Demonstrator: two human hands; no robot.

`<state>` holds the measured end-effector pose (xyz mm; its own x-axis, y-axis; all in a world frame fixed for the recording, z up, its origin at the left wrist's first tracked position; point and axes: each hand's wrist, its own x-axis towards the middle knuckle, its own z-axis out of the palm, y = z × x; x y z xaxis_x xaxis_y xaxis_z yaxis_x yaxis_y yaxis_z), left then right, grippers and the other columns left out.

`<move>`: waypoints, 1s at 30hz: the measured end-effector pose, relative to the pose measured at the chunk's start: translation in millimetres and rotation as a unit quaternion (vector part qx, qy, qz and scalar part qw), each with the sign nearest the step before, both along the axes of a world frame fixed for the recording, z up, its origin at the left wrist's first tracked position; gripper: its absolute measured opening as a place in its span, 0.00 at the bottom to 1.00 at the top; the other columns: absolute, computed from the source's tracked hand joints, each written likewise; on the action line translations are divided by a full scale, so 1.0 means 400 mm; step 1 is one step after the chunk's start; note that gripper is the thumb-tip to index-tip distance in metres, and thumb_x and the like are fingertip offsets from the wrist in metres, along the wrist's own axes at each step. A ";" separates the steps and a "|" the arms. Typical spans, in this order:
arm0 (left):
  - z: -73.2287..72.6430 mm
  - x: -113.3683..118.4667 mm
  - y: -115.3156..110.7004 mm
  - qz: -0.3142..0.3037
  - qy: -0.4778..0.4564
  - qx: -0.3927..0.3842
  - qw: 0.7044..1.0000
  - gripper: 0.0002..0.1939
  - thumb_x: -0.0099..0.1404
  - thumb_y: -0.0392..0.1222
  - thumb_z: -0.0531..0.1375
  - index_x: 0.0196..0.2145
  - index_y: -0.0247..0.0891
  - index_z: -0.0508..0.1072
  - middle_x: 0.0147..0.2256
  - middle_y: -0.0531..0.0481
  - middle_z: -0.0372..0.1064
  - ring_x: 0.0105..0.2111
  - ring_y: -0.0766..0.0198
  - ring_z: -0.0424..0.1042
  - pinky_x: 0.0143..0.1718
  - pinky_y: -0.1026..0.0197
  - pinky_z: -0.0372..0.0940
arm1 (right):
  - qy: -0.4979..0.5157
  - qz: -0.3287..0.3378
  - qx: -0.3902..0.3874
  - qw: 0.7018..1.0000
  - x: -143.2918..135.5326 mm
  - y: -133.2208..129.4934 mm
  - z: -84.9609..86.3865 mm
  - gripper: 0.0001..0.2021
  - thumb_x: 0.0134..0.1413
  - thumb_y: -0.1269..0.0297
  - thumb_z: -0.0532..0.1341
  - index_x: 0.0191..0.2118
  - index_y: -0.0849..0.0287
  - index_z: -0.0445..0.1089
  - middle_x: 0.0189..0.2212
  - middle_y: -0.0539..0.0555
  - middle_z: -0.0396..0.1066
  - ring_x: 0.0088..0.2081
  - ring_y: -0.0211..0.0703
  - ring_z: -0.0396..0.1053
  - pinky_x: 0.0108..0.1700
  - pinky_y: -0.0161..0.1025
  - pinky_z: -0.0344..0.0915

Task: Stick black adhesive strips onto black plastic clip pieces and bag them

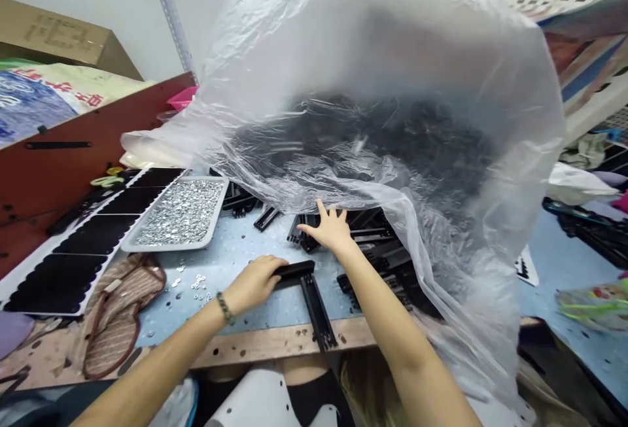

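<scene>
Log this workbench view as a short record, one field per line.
Left hand: gripping a black bar; bracelet on the wrist
Right hand: fingers spread, at the lower edge of a plastic bag; contact unclear
Second black bar: angled toward the person, near end over the wooden front edge
Bag: large, translucent; dark shapes show through, indistinct
Loose black parts: heaped beside the right forearm
Tray: pale, filled with small silvery pieces; a few more lie nearby
</scene>
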<state>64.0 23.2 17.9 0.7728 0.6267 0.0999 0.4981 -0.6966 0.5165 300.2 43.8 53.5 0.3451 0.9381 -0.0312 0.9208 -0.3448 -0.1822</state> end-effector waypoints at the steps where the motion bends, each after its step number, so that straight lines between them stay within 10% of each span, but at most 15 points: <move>1: -0.004 -0.047 0.003 0.010 -0.001 -0.023 1.000 0.16 0.63 0.32 0.53 0.48 0.39 0.70 0.44 0.45 0.72 0.45 0.58 0.71 0.50 0.54 0.67 | -0.001 -0.009 -0.018 1.000 -0.013 0.012 -0.006 0.54 0.41 0.30 0.57 0.68 0.53 0.38 0.65 0.71 0.44 0.64 0.76 0.41 0.52 0.70 0.54; 6: -0.026 -0.153 -0.054 0.117 -0.025 0.044 0.992 0.22 0.66 0.33 0.47 0.57 0.36 0.63 0.53 0.38 0.64 0.54 0.52 0.64 0.56 0.45 0.61 | -0.009 -0.013 -0.007 1.000 -0.067 0.017 -0.041 0.48 0.50 0.38 0.57 0.68 0.54 0.34 0.66 0.71 0.38 0.64 0.75 0.40 0.53 0.71 0.51; 10: -0.036 -0.065 -0.163 -0.062 -0.032 0.101 0.992 0.28 0.65 0.40 0.55 0.62 0.44 0.56 0.64 0.41 0.49 0.64 0.47 0.47 0.62 0.38 0.49 | -0.035 0.009 0.016 0.999 -0.080 -0.010 -0.047 0.45 0.51 0.44 0.58 0.68 0.54 0.37 0.65 0.68 0.44 0.62 0.74 0.45 0.53 0.67 0.55; 14: -0.060 0.005 -0.206 -0.117 0.002 0.089 0.989 0.21 0.65 0.42 0.57 0.56 0.43 0.64 0.53 0.43 0.65 0.56 0.50 0.61 0.61 0.36 0.49 | -0.063 0.101 0.030 0.992 -0.078 -0.069 -0.045 0.42 0.50 0.55 0.60 0.68 0.53 0.41 0.60 0.63 0.56 0.58 0.67 0.53 0.52 0.58 0.59; 25: -0.038 -0.222 -0.057 0.166 0.052 0.105 0.979 0.21 0.68 0.41 0.51 0.57 0.39 0.63 0.55 0.38 0.63 0.57 0.47 0.59 0.60 0.33 0.42 | -0.117 0.271 0.092 0.951 -0.075 -0.208 -0.082 0.21 0.52 0.65 0.60 0.54 0.59 0.66 0.65 0.61 0.49 0.63 0.62 0.48 0.61 0.61 0.48; 30: -0.018 -0.230 0.007 0.105 0.035 -0.021 0.994 0.15 0.67 0.40 0.51 0.48 0.37 0.70 0.46 0.43 0.70 0.47 0.55 0.68 0.57 0.43 0.53 | -0.024 0.252 0.140 0.957 -0.066 -0.210 -0.059 0.16 0.56 0.64 0.58 0.51 0.60 0.68 0.51 0.61 0.67 0.53 0.55 0.62 0.58 0.57 0.55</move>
<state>-27.9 26.1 10.7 0.6285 0.7776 0.0207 0.6660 -0.5516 0.5022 274.0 -40.3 29.9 -0.1577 0.9551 0.2508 0.9670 0.2008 -0.1566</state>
